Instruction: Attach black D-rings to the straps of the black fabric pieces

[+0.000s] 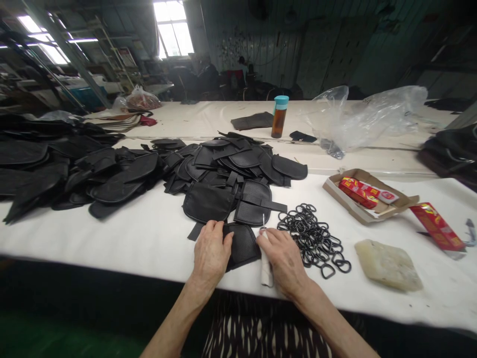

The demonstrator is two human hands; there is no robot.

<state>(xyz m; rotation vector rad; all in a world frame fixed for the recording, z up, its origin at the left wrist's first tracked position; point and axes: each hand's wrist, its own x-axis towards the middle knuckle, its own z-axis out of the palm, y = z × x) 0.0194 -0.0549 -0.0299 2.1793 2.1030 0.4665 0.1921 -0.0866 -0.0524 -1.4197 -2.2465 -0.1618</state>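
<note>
- Bare hands work over a white-covered worktop (149, 243); clock directions start from the black padded panel (244, 248) lying between them at the near edge.
- Left hand (209, 251): at 9 o'clock, fingers close together and curled over the panel's upper-left edge, thumb slightly apart. Whether they pinch or only press, I cannot tell.
- Right hand (283, 253): at 3 o'clock, fingers clamped on the white-wrapped handle of an awl-like tool (267, 271), its thin metal shaft pointing to 12.
- Black D-rings (307, 243) lie loosely heaped at 3 o'clock, just beside the right hand.
- Two black panels (208, 201) sit just beyond at 11 and 1; a heap of black panels (242, 158) rises at 12.
- A waxy-looking block (389, 264) rests farther out at 3.
- Good handling, in my judgement: brace the panel flat, with left fingertips clear of the tool's point, and steer the shaft slowly.
</note>
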